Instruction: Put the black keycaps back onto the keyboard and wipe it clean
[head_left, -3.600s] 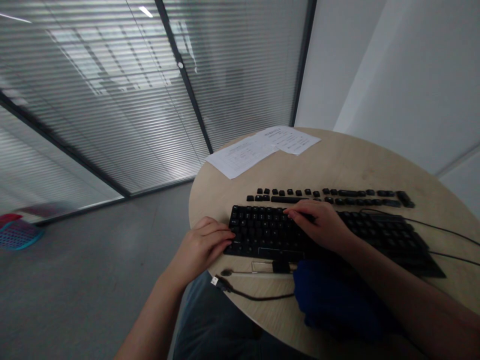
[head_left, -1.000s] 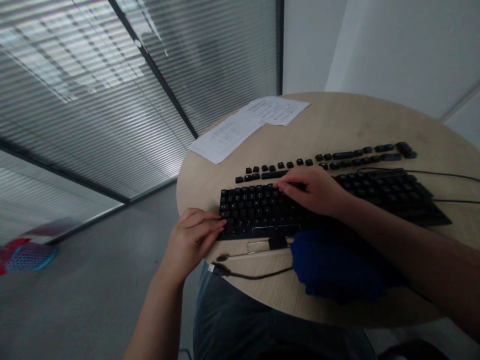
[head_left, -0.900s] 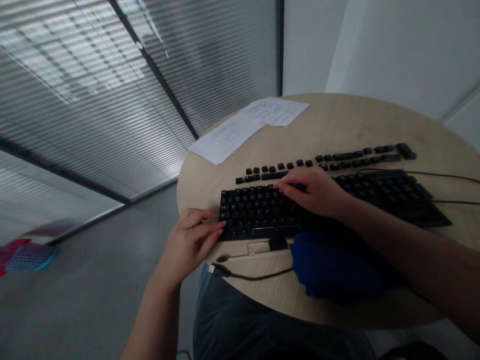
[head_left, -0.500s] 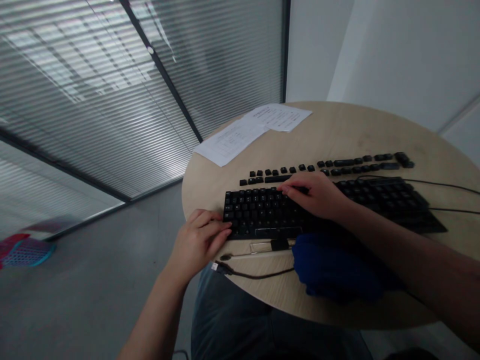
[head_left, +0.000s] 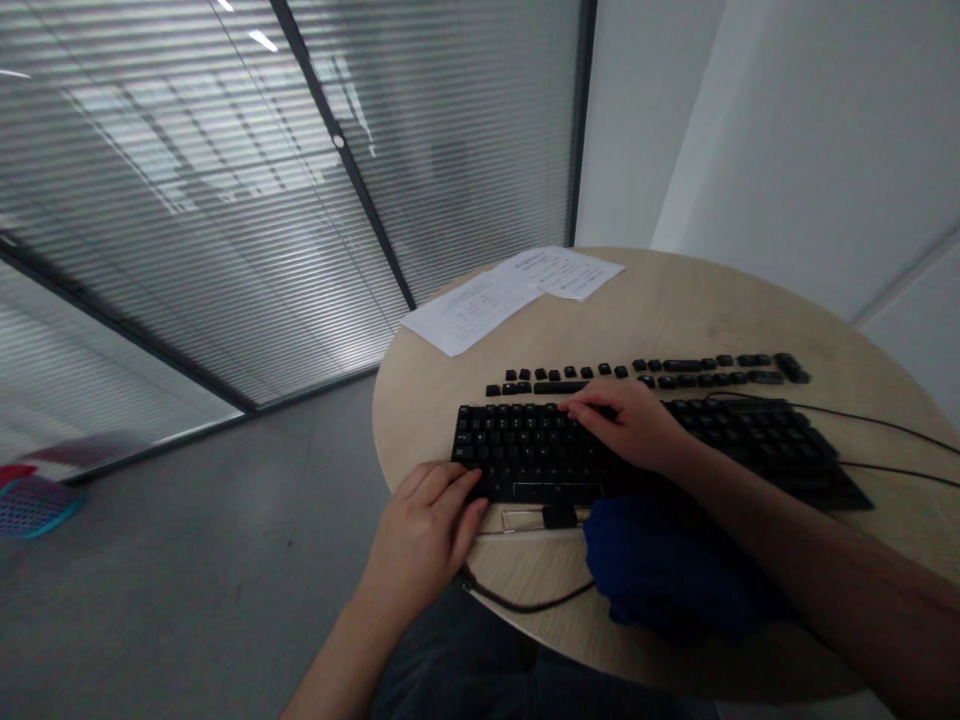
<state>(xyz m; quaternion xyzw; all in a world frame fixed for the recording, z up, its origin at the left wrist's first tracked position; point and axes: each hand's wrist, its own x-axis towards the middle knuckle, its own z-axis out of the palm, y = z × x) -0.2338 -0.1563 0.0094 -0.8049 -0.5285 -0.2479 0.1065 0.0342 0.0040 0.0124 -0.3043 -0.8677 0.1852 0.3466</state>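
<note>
A black keyboard (head_left: 517,440) lies across the near part of the round table. My left hand (head_left: 431,520) rests at its front left corner, the index finger reaching onto the keys and the thumb apart from it near the table edge. At the back row of keys my right hand (head_left: 630,420) has thumb and index fingertips together; whatever is between them is too small to make out. Loose black keycaps (head_left: 682,366) are laid out in two rows behind the keyboard. In front of it lies a wire-looped tool with a black block (head_left: 559,516), beside a bunched blue cloth (head_left: 667,570).
Printed papers (head_left: 480,305) lie at the table's (head_left: 750,300) back left. A dark cable (head_left: 525,606) curves along the front edge, and thin cables (head_left: 885,418) run off right. Glass with blinds (head_left: 225,200) stands left; a mesh basket (head_left: 37,505) is on the floor.
The view has tilted up, so the table sits lower. My left hand has slid further onto the keyboard's corner and now covers the cable's plug. My right hand keeps its place at the back row.
</note>
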